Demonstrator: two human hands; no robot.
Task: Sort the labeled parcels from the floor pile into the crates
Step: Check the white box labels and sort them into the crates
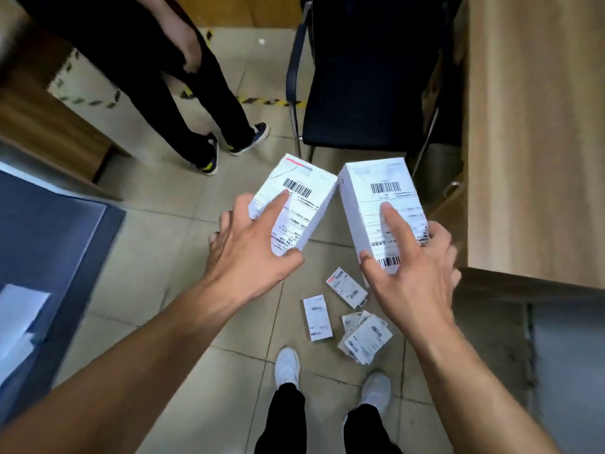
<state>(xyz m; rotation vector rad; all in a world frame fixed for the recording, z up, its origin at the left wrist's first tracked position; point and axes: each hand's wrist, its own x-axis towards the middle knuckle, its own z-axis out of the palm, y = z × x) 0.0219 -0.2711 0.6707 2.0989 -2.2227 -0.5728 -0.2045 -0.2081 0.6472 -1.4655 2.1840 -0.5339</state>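
I hold two white parcels with barcode labels at chest height over the tiled floor. My left hand (252, 244) grips the left parcel (302, 194) from its near end, index finger stretched along the label, thumb under the bottom corner. My right hand (412, 267) grips the right parcel (376, 198) the same way, index finger lying on its label. The two boxes nearly touch at their far corners. Below them on the floor lie more labeled parcels: one flat (317, 317), one tilted (347, 286), and a small heap (365, 337).
A blue crate (49, 237) with white parcels inside stands at left. A grey crate (566, 371) is at lower right. A black chair (366, 93) and a wooden desk (537, 126) are ahead right. Another person's legs (196, 103) stand ahead left. My white shoes (288, 365) are beside the heap.
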